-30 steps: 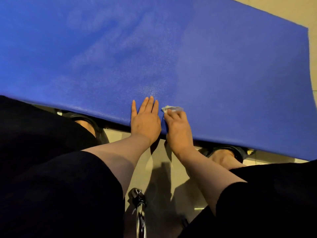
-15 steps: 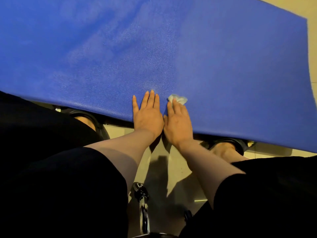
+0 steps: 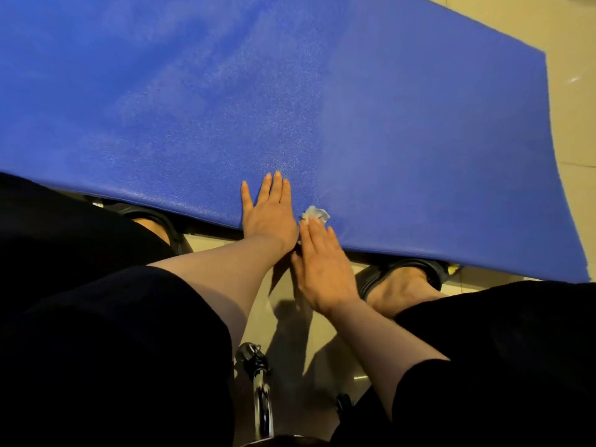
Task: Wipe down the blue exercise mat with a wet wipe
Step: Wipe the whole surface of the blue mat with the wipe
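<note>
The blue exercise mat [image 3: 322, 108] filled pretty much the whole upper part of the frame, lying flat on the tiled floor [image 3: 574, 33], with its near edge running across the middle. The wet wipe [image 3: 315, 213] was a small crumpled wad right at that near edge, lower centre of the mat. The right hand [image 3: 324, 269] had straight fingers pressing down on the wipe, fingertips on it, not curled round it. Just beside it, the left hand [image 3: 269, 214] lay flat and spread on the mat, gripping nothing. Black sandals [image 3: 409, 272] poked out under the mat edge, and a chrome chair leg with a caster [image 3: 258, 375] sat bottom centre.
</note>
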